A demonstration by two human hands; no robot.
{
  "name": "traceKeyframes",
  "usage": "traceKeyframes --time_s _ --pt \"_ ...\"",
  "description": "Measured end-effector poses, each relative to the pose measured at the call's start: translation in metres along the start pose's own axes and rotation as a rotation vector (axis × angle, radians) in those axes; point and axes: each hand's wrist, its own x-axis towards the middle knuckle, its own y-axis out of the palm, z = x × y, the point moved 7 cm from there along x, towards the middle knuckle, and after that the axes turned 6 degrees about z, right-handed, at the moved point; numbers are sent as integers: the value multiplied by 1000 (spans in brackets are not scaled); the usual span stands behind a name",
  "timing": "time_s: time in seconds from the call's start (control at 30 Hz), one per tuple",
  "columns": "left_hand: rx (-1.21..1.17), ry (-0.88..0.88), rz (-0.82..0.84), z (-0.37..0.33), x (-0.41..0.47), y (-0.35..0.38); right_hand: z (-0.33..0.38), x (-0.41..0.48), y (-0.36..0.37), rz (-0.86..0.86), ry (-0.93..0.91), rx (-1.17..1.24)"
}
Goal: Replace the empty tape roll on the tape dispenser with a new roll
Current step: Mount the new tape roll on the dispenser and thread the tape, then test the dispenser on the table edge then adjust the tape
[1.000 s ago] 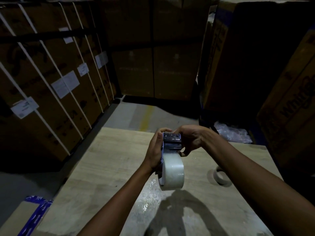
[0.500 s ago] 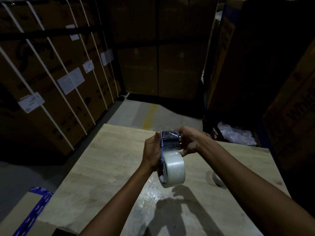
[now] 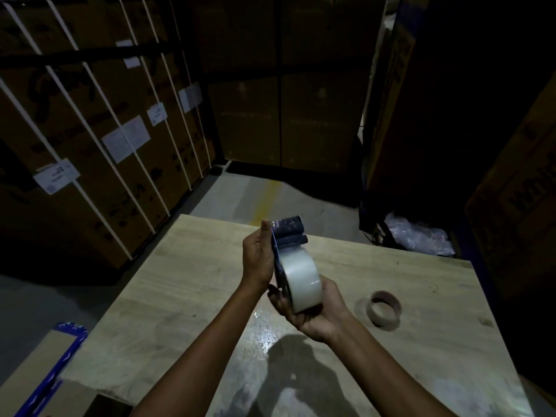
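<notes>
I hold a blue tape dispenser (image 3: 288,234) upright above the wooden table (image 3: 186,284), its rollers at the top. A full roll of clear tape (image 3: 301,278) sits mounted on it. My left hand (image 3: 258,257) grips the dispenser's flat side plate, thumb pointing up. My right hand (image 3: 313,311) cups the tape roll from below, fingers wrapped under it. The empty cardboard tape core (image 3: 385,308) lies on the table to the right of my hands, apart from them.
Large strapped cardboard boxes (image 3: 90,139) stand to the left and behind. More boxes (image 3: 511,176) rise on the right, with crumpled plastic (image 3: 418,236) below them. A carton with blue tape (image 3: 39,374) lies at the lower left. A wet-looking patch (image 3: 264,329) shines on the table.
My right hand has left the top of the dispenser and dropped under the tape roll. The dispenser has lifted slightly; my left hand keeps its grip.
</notes>
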Motion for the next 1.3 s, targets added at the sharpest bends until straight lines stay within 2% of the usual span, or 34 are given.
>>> traceKeyframes --time_s 0.13,0.3,0.53,0.63,0.77,0.9,1.1,1.3 --pt "-26 -31 110 8 3 -6 20 -7 -15 -110 -112 -23" --pt "-40 -131 235 19 11 -22 45 -10 -21 -160 -211 -121" --pt "273 -284 459 25 28 -41 69 -7 -18 -116 -369 -249" --pt "405 -358 591 34 32 -47 75 -4 -19 -196 -411 -405" --pt "509 -492 713 58 29 -62 78 3 -18 -379 -467 -783" --pt "476 -616 679 94 24 -81 74 12 -10 -479 -547 -1057" --pt "416 -779 571 144 6 -105 57 40 1 -482 -578 -1600" --pt "467 -781 455 188 -8 -129 33 59 -11 -462 -540 -1769"
